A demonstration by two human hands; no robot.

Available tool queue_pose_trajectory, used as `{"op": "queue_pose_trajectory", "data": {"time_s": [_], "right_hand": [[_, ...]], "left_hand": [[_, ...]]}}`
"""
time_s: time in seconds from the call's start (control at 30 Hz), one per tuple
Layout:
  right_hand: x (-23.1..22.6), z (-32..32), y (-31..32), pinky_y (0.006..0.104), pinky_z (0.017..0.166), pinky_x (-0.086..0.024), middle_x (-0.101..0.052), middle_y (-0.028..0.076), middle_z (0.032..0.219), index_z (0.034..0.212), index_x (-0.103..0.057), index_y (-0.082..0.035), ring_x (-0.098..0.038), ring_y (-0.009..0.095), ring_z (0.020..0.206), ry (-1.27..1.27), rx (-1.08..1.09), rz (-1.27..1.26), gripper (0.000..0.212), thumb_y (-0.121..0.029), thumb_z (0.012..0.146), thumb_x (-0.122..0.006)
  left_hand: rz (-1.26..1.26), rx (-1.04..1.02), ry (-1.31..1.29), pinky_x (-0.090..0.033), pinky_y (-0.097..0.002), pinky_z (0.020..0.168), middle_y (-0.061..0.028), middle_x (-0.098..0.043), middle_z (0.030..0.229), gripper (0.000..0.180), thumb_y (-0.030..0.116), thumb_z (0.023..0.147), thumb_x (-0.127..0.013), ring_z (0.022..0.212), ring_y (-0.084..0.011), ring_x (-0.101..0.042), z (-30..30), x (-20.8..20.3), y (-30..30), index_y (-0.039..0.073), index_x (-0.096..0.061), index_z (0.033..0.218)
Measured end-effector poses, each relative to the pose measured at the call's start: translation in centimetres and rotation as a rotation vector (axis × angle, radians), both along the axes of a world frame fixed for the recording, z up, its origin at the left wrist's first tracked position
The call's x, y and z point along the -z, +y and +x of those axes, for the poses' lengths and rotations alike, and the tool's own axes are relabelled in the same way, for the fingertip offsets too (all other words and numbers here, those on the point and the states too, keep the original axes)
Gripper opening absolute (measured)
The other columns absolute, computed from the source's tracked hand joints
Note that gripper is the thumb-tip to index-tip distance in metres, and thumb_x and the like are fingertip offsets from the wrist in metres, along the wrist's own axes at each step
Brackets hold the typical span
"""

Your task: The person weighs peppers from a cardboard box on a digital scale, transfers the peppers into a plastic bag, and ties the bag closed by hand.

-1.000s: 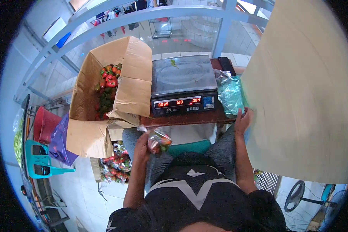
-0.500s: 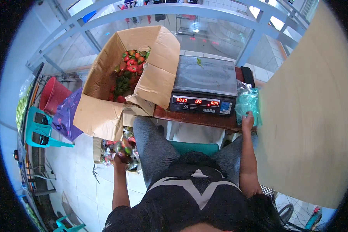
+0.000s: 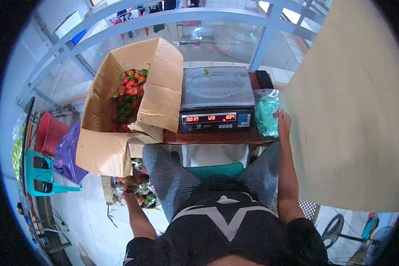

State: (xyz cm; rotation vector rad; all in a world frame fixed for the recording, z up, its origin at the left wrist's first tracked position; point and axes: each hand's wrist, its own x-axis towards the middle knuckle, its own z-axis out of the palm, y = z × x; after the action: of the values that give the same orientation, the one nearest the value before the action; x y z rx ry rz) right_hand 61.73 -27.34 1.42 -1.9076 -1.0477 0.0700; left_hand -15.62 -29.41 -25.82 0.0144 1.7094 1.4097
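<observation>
My right hand (image 3: 283,122) is at the right edge of a stack of clear and green plastic bags (image 3: 267,117), its fingers pinched on the plastic. Down at my left, my left hand (image 3: 128,196) reaches into a low cardboard box (image 3: 107,189) among bagged peppers (image 3: 142,188). Its fingers are hidden there, so their grip does not show. A digital scale (image 3: 217,88) with a lit red display stands in front of me, bearing just a small green leaf scrap (image 3: 206,72). To its left, a large open carton (image 3: 162,95) contains loose red and green peppers (image 3: 131,84).
The scale and bags rest on a dark red-brown table (image 3: 199,138). A black phone-like object (image 3: 264,80) lies behind the bags. A tall pale wooden panel (image 3: 346,124) borders the right. At left are a teal chair (image 3: 35,175), a purple bag (image 3: 68,155) and a red bin (image 3: 53,133).
My left hand has lowered a bag of peppers into the low box. The plastic bags under my right hand now lie flatter. The whole view has shifted, moving the scene leftward.
</observation>
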Motion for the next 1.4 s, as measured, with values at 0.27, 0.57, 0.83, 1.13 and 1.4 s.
{"op": "queue_pose_trajectory", "data": {"time_s": [0.27,0.57,0.83,1.13,1.4], "right_hand": [[-3.3,-1.2,0.2,0.0236,0.051,-0.043,-0.047,-0.001,0.058,0.075,-0.055,-0.004,-0.047,0.009,0.052,0.549,-0.217,0.303,0.019,-0.017,0.087,-0.051],[-6.9,-3.1,-1.0,0.02,0.04,-0.022,-0.03,-0.007,0.051,0.083,-0.058,-0.007,-0.026,0.003,0.043,0.872,-0.204,0.279,0.023,-0.027,0.09,-0.047],[-10.5,-5.4,-1.8,0.0176,0.042,-0.022,-0.04,-0.007,0.053,0.082,-0.06,-0.007,-0.03,0.0,0.046,0.683,-0.32,0.046,0.023,-0.027,0.09,-0.05],[-13.7,-9.9,-3.6,0.0269,0.059,-0.039,-0.052,0.007,0.07,0.085,-0.056,0.003,-0.046,0.01,0.066,0.226,-0.706,-0.192,0.019,-0.016,0.084,-0.057],[-14.8,-11.5,-3.7,0.0367,0.061,-0.042,-0.058,0.016,0.077,0.088,-0.059,-0.003,-0.057,0.032,0.069,-0.009,-0.818,-0.278,0.022,-0.024,0.081,-0.057]], "left_hand": [[-0.096,0.648,0.626,-0.047,-0.0326,0.073,-0.0102,-0.057,0.093,0.035,0.021,0.087,-0.041,0.08,-0.0219,-0.053,-3.0,-2.5,0.7,-0.001,-0.05,0.113],[0.31,0.204,0.318,-0.042,-0.0398,0.088,-0.0187,-0.053,0.113,0.052,0.026,0.077,-0.058,0.095,-0.0293,-0.053,-2.1,-2.8,3.5,-0.003,-0.045,0.118],[0.396,-0.081,0.492,-0.04,-0.0371,0.087,-0.0171,-0.051,0.113,0.044,0.027,0.086,-0.049,0.096,-0.0251,-0.05,15.6,-20.2,4.1,-0.007,-0.047,0.113],[0.583,0.29,0.374,-0.039,-0.0329,0.087,-0.014,-0.054,0.111,0.038,0.024,0.091,-0.039,0.095,-0.0221,-0.054,27.1,-29.9,7.3,-0.004,-0.047,0.116],[0.387,0.998,0.255,-0.041,-0.0329,0.085,-0.0083,-0.056,0.104,0.033,0.028,0.088,-0.046,0.098,-0.0224,-0.054,31.6,-31.1,3.2,0.003,-0.053,0.109]]}}
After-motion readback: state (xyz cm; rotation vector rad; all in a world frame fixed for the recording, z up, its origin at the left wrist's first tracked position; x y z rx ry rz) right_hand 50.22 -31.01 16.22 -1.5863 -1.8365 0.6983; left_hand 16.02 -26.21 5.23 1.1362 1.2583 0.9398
